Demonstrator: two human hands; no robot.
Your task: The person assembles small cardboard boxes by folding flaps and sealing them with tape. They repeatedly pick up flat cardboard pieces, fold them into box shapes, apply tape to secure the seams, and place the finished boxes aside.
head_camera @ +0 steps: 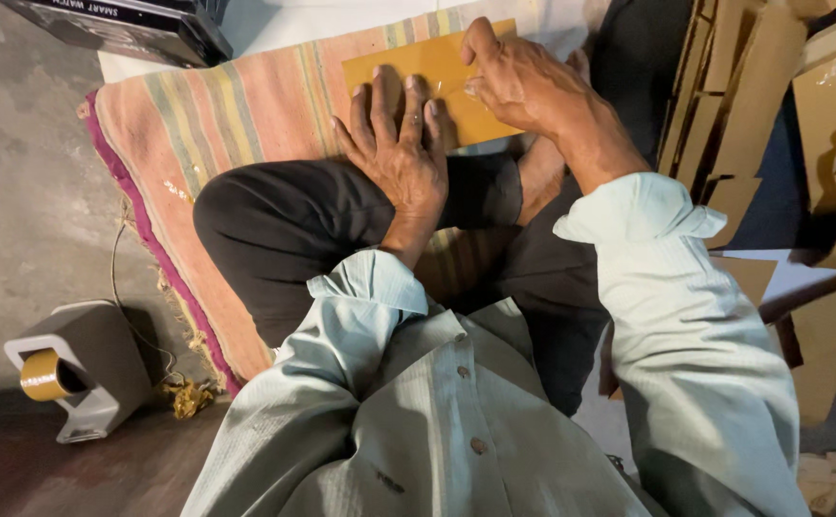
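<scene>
A flat yellow-brown cardboard piece lies on a striped mat in front of my crossed legs. My left hand rests palm down on its near edge, fingers spread flat. My right hand is on the card's right part, with thumb and fingers pinched around what looks like a strip of clear tape. Both sleeves are pale green and rolled up.
A grey tape dispenser with a brown tape roll stands on the floor at the lower left. Stacks of brown cardboard pieces fill the right side. A dark box sits at the top left.
</scene>
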